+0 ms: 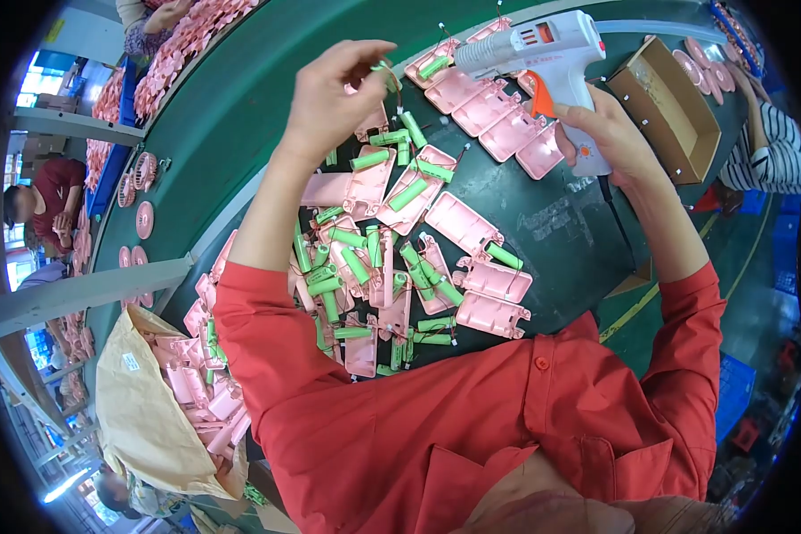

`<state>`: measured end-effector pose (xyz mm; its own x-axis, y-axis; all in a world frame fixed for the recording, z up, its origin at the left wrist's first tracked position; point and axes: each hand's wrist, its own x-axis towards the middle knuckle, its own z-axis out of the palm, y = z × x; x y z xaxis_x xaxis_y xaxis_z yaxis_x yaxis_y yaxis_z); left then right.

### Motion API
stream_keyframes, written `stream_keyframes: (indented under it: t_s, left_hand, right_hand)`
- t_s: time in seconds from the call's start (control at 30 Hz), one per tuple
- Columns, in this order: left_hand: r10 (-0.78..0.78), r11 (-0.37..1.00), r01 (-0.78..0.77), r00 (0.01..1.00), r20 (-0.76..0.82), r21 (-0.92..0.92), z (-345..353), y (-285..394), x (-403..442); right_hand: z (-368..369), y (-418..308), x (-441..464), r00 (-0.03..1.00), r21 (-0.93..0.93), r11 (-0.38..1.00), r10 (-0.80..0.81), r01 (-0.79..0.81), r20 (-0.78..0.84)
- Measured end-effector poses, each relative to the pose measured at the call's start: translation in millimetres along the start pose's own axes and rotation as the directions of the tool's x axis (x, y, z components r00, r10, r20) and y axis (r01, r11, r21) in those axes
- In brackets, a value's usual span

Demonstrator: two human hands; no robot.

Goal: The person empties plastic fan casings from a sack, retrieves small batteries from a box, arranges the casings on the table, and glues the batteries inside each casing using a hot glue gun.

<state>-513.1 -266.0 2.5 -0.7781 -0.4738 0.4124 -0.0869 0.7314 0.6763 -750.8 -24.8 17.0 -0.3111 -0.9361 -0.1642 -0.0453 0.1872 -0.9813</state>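
My right hand (601, 129) is wrapped round the handle of a white hot glue gun (543, 44) with an orange trigger, its nozzle pointing left over a pink shell with a green battery (434, 67). At the upper middle, my left hand (343, 93) has its fingers bent together on a small green piece with thin wires (387, 73). Below it, green batteries (412, 129) and pink shells (458, 224) lie in a loose pile. Several empty pink shells (498, 120) stand in a row beneath the gun.
An open cardboard box (659, 111) is at the upper right. A large sack (142, 400) of pink parts stands at the lower left. A green conveyor (214, 151) curves behind, with round pink parts (144, 220). Other people sit at the left and far right.
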Motion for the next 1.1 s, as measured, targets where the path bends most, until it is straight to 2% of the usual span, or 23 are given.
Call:
stream_keyframes:
  t_s: [0.03, 0.1, 0.13, 0.2, 0.27, 0.33, 0.4, 0.47, 0.5, 0.53, 0.6, 0.63, 0.77, 0.83, 0.97, 1.1]
  left_hand:
    - [-0.044, 0.972, 0.030, 0.998, -0.053, -0.231, -2.9, 0.4, -3.2]
    - [-0.214, 0.782, 0.116, 0.973, -0.090, -0.612, -10.8, 1.6, -7.4]
    - [-0.215, 0.781, 0.117, 0.973, -0.088, -0.613, -11.8, 3.6, -5.9]
    - [-0.310, 0.659, 0.191, 0.950, -0.032, -0.728, -14.7, 6.7, -5.4]
    - [-0.374, 0.808, 0.333, 0.927, 0.014, -0.486, -6.5, -2.3, -5.2]
    - [-0.474, 0.788, 0.454, 0.879, 0.061, -0.417, 5.6, -12.5, -5.8]
    - [-0.488, 0.798, 0.484, 0.869, 0.085, -0.360, 16.5, -20.7, -5.7]
    - [-0.499, 0.866, 0.495, 0.859, 0.110, 0.065, 23.2, -17.7, -3.7]
    - [-0.499, 0.866, 0.495, 0.859, 0.111, 0.066, 25.2, -17.8, -4.1]
    - [-0.407, 0.903, 0.380, 0.906, 0.115, 0.200, 26.7, -18.5, -5.1]
    - [-0.212, 0.886, 0.119, 0.963, 0.164, 0.448, 29.9, -19.3, -5.6]
    - [-0.274, 0.849, 0.139, 0.941, 0.200, 0.510, 29.7, -11.2, -3.5]
    - [-0.189, 0.840, 0.020, 0.947, 0.259, 0.541, 36.5, -8.4, 1.5]
    - [-0.063, 0.815, -0.122, 0.953, 0.295, 0.567, 41.1, -9.6, 3.7]
    - [-0.080, 0.781, -0.158, 0.934, 0.348, 0.604, 48.5, -10.9, 8.6]
    - [-0.056, 0.813, -0.136, 0.950, 0.308, 0.567, 46.3, -12.4, 6.7]
  right_hand:
    - [-1.4, -0.3, -3.6, 1.000, 0.009, 1.000, 0.008, -0.008, 0.015]
    - [-2.1, -2.9, -11.0, 1.000, 0.019, 1.000, 0.017, -0.018, 0.026]
    - [-1.1, -5.2, -14.8, 0.999, 0.012, 1.000, 0.023, -0.023, 0.026]
    - [0.0, -5.6, -18.4, 0.999, 0.006, 1.000, 0.029, -0.029, 0.032]
    - [-1.6, -5.0, -19.9, 0.996, -0.061, 0.996, 0.072, -0.069, 0.051]
    - [-0.7, -4.0, -19.6, 0.995, -0.070, 0.994, 0.087, -0.083, 0.058]
    - [-0.5, -2.8, -21.4, 0.993, -0.077, 0.992, 0.108, -0.103, 0.057]
    - [0.7, -2.5, -21.6, 0.993, -0.107, 0.988, 0.116, -0.111, 0.037]
    - [0.8, -2.2, -21.9, 0.993, -0.107, 0.988, 0.116, -0.112, 0.037]
    - [1.0, -1.9, -21.8, 0.994, -0.106, 0.989, 0.109, -0.106, 0.031]
    - [-0.3, -1.1, -20.9, 0.995, -0.105, 0.990, 0.100, -0.097, 0.026]
    - [-2.6, 0.1, -21.0, 0.994, -0.105, 0.989, 0.106, -0.102, 0.033]
    - [-1.6, 6.0, -22.5, 0.997, -0.051, 0.996, 0.075, -0.074, 0.013]
    - [-1.9, 8.6, -23.7, 0.997, -0.020, 0.997, 0.074, -0.074, 0.003]
    - [-1.1, 8.9, -27.0, 0.998, 0.080, 0.995, 0.054, -0.052, -0.016]
    - [-3.9, 13.1, -26.7, 0.998, 0.113, 0.992, 0.059, -0.057, -0.015]
